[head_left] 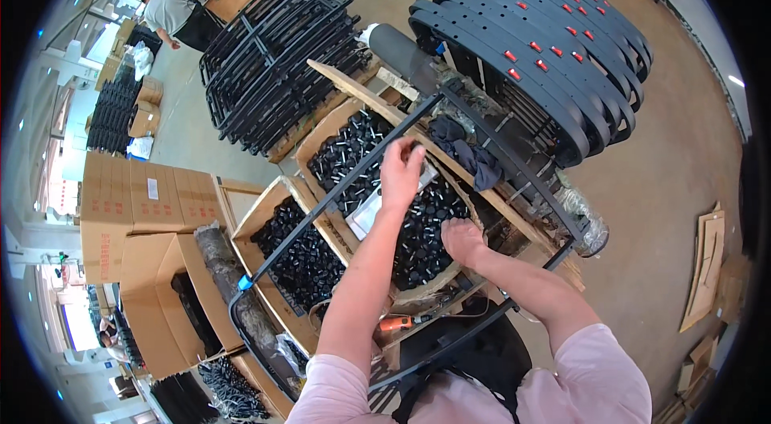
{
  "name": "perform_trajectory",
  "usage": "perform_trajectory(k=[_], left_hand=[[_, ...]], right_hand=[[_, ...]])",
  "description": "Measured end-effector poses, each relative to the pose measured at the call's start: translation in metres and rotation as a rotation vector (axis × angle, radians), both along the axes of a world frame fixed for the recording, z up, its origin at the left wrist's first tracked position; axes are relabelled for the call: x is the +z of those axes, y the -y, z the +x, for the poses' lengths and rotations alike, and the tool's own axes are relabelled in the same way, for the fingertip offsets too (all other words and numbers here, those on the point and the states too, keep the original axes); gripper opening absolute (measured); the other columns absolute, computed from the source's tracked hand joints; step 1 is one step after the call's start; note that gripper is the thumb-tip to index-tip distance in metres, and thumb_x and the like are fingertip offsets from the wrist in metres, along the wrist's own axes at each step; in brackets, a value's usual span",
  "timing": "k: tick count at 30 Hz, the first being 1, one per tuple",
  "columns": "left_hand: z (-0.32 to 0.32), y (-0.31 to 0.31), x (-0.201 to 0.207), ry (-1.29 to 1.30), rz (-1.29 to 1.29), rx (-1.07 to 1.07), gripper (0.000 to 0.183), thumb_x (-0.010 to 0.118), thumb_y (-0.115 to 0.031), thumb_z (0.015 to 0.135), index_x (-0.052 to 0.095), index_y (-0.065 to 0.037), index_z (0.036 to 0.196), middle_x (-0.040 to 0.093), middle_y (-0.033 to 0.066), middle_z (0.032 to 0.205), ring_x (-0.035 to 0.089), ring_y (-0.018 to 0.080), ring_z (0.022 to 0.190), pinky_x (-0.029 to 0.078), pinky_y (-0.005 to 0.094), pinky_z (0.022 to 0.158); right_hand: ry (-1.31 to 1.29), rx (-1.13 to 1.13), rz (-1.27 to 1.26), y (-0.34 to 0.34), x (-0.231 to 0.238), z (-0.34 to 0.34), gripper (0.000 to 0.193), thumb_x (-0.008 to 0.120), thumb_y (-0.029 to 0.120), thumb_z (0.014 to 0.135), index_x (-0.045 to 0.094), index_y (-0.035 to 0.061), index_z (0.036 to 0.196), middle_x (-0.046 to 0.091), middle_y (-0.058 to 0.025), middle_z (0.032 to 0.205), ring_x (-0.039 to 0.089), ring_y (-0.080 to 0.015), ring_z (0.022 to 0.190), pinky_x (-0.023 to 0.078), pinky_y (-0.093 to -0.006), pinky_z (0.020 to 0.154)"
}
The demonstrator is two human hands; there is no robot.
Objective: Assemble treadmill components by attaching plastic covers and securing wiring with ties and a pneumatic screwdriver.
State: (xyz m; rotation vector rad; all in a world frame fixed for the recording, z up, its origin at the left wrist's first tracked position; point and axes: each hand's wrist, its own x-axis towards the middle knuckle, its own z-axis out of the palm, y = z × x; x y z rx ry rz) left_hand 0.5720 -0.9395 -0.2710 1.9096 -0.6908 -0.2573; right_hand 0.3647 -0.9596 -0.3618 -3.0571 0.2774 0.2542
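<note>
Fingers (415,157) of the left hand (397,177) bent and bunched close together, right beside one straight tube of a black metal rectangular frame (341,191). Cannot tell whether anything sits pinched there. Fingers of the right hand (463,242), below and to the right, lowered among small black round-headed pieces with silver stems (424,246); tips hidden, so cannot tell whether clenched or grasping. Around those right fingers, an open brown cardboard box (430,290). Between the two sets of fingers and leftward, under the left forearm, a flat white sheet (365,217). Further left of the left fingers, a second open brown cardboard box (263,211), heaped with small black parts (301,255). Just right of the left fingers, a crumpled dark cloth (466,152). Below and left of the right fingers, an orange-bodied tool (396,323). Well beyond the left fingers, up and to the right, stacked dark grey curved panels with red tabs (554,87); up and to the left, piled black metal frames (277,63).
</note>
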Motion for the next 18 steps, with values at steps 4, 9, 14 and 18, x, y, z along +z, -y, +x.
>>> perform_trajectory(k=[4, 9, 14, 18], left_hand=[[0.043, 0.056, 0.008, -0.044, -0.101, -0.036, 0.030, 0.073, -0.019, 0.099, 0.069, -0.003, 0.125, 0.072, 0.0118, 0.109, 0.068, 0.0205, 0.096, 0.055, 0.0333, 0.090], [0.063, 0.110, 0.006, -0.102, -0.043, -0.129, 0.033, 0.068, -0.019, 0.103, 0.066, -0.005, 0.134, 0.073, 0.0084, 0.117, 0.067, 0.0154, 0.104, 0.052, 0.0311, 0.097], [0.087, 0.115, -0.016, -0.026, -0.005, -0.120, 0.036, 0.069, -0.016, 0.101, 0.064, -0.002, 0.134, 0.072, 0.0103, 0.116, 0.067, 0.0176, 0.105, 0.053, 0.0325, 0.097], [0.069, 0.127, -0.006, 0.030, 0.130, -0.217, 0.033, 0.069, -0.015, 0.101, 0.065, -0.004, 0.132, 0.072, 0.0096, 0.115, 0.067, 0.0176, 0.102, 0.054, 0.0329, 0.094]], right_hand=[[-0.046, -0.089, 0.179, -0.004, 0.020, 0.000, 0.022, 0.058, 0.019, 0.094, 0.066, 0.0015, 0.106, 0.070, -0.0143, 0.097, 0.075, -0.0233, 0.088, 0.060, -0.0361, 0.073], [0.179, -0.255, 0.835, 0.015, 0.059, -0.033, 0.032, 0.068, 0.023, 0.097, 0.057, -0.0004, 0.117, 0.069, -0.0264, 0.109, 0.069, -0.0474, 0.101, 0.057, -0.0520, 0.086], [0.174, -0.338, 1.199, 0.039, 0.129, -0.077, 0.041, 0.073, 0.026, 0.095, 0.055, 0.0051, 0.126, 0.068, -0.0223, 0.097, 0.069, -0.0393, 0.094, 0.055, -0.0501, 0.083], [0.208, -0.517, 1.228, 0.066, 0.157, -0.130, 0.029, 0.076, 0.023, 0.093, 0.068, 0.0057, 0.114, 0.069, -0.0167, 0.098, 0.068, -0.0306, 0.087, 0.056, -0.0397, 0.082]])
